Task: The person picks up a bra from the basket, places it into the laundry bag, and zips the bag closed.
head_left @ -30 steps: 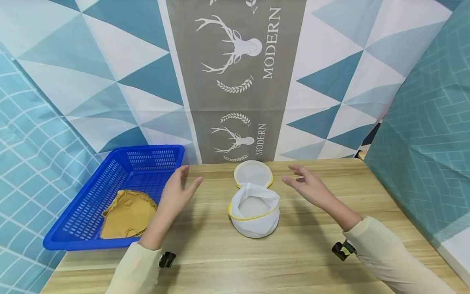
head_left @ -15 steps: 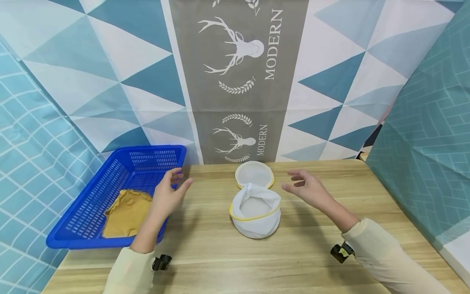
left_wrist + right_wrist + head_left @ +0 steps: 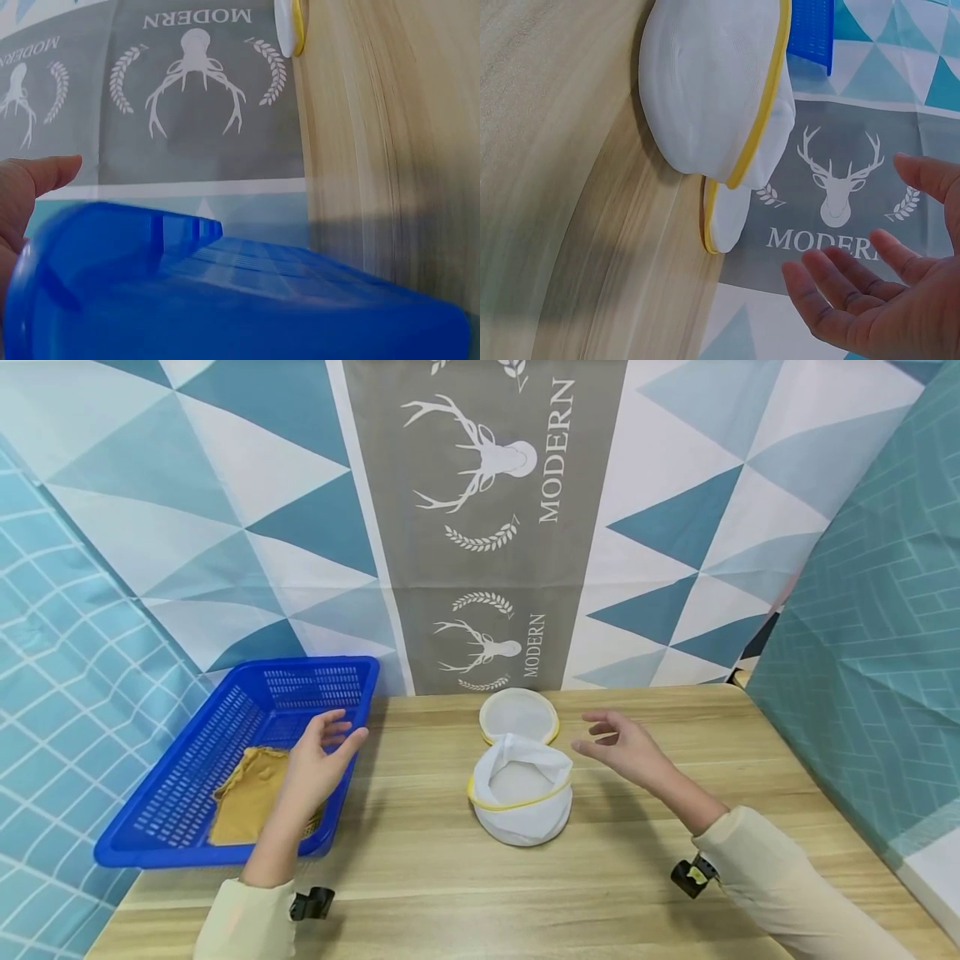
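A round white mesh bag [image 3: 522, 821] with yellow trim stands on the table, its top gaping. Attached or right behind it lies its flat round mesh lid [image 3: 517, 717], edged in yellow. My left hand [image 3: 313, 767] hovers over the right side of a blue plastic basket [image 3: 138, 814], thumb apart from loosely bent fingers, holding nothing. Inside the basket is a mustard-yellow piece of cloth [image 3: 243, 806], partly hidden by the left forearm. To the right of the bag, my right hand [image 3: 626, 750] hangs in the air, fingers relaxed and nothing in them; the right wrist view shows its upturned palm [image 3: 907, 315].
The wooden table [image 3: 480, 902] reaches back to a patterned cloth backdrop [image 3: 480, 560]. Tiled-pattern cloth sheets flank it, a light blue one [image 3: 67, 693] at left and a teal one [image 3: 877, 652] at right.
My left hand has moved left, from beside the basket's right rim to above it. The right hand has shifted only slightly; the bag and the yellow cloth stay put.
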The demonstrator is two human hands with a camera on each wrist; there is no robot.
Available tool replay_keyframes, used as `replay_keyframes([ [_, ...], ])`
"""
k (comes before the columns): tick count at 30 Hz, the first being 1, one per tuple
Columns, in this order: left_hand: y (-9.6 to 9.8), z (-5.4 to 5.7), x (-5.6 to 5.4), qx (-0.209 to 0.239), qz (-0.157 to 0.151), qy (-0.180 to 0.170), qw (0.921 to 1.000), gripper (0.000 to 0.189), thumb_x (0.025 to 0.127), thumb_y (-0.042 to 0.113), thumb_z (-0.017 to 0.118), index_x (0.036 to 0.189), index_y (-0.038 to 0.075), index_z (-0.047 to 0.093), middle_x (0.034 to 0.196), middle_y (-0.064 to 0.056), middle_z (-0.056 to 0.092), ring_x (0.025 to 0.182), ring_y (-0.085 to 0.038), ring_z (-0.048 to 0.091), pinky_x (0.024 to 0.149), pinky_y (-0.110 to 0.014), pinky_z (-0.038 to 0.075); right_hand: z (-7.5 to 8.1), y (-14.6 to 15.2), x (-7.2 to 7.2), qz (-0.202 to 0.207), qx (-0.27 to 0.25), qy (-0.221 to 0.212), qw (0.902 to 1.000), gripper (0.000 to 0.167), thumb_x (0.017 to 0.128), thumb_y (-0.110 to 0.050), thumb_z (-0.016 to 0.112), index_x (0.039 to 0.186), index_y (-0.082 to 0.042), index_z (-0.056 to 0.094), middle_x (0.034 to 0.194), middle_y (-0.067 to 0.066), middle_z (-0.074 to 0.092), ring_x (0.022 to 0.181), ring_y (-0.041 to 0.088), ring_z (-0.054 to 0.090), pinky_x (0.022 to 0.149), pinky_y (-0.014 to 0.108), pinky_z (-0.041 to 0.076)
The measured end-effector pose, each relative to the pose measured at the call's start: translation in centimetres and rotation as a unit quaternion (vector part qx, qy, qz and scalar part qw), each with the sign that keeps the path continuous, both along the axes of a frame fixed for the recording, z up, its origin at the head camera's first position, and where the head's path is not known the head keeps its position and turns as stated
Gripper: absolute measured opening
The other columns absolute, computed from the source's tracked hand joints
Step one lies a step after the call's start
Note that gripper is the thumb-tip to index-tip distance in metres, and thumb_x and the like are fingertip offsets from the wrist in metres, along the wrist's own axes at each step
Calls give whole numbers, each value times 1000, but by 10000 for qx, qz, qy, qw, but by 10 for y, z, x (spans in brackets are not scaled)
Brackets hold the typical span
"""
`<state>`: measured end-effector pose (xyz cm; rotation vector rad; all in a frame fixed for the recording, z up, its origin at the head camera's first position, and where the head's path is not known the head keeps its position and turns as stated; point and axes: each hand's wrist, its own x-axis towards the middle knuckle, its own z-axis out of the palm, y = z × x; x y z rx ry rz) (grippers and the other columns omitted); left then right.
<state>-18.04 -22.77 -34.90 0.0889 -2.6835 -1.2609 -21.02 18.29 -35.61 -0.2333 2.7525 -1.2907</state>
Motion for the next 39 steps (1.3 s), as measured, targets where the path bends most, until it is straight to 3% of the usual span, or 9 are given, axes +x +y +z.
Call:
replay_keyframes([
  [12,-21,2,12,181,32,-156,9997,73,92,53,47,144,4,28,137,-22,45,125,-40,41,98,-55,39,-9,-4,-3,43,-209,47,9998,60,85,-35,67,133,-5,47,126,24,53,111,37,56,88,44,50],
  [24,-42,5,27,212,255,-182,9993,72,94,50,44,145,2,25,138,-25,43,126,-43,40,96,-55,39,-20,-11,-6,102,-432,-143,9989,58,84,-28,69,131,-3,48,126,24,53,111,37,55,88,43,51],
  [39,-59,-2,33,65,367,-328,9988,74,94,53,42,145,2,25,137,-25,44,126,-41,42,94,-56,40,-35,-18,-12,-26,-322,-219,9992,54,83,-24,70,128,-2,51,122,25,55,108,35,56,89,43,49],
])
